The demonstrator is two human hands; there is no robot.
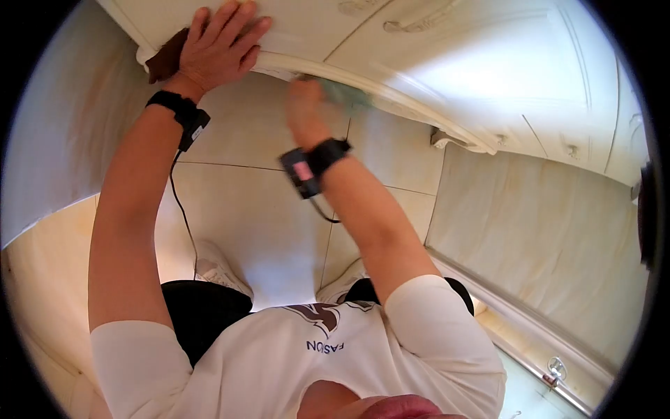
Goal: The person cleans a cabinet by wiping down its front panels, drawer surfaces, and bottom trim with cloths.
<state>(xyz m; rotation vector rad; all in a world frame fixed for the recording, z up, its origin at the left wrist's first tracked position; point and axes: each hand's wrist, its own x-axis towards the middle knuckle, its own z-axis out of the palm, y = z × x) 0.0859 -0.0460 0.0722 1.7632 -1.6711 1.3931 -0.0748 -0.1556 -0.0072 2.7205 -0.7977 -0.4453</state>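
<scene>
My left hand (pixel 222 47) lies with its fingers spread on the white cabinet front (pixel 300 31), near the cabinet's left end. A dark brown piece (pixel 165 57) shows beside its wrist, at the cabinet corner. My right hand (pixel 307 105) is blurred by motion at the cabinet's lower edge, its fingers closed on a greenish cloth (pixel 344 94). The cloth is against the carved bottom trim (pixel 398 106). Each wrist wears a black strap with a small box and a cable.
Tiled floor (pixel 244 133) lies below the cabinet, with my shoes (pixel 220 269) on it. A curved cabinet foot (pixel 441 138) stands at the right. A marbled wall panel (pixel 63 119) rises at the left. At the lower right is a rail with a metal fitting (pixel 555 370).
</scene>
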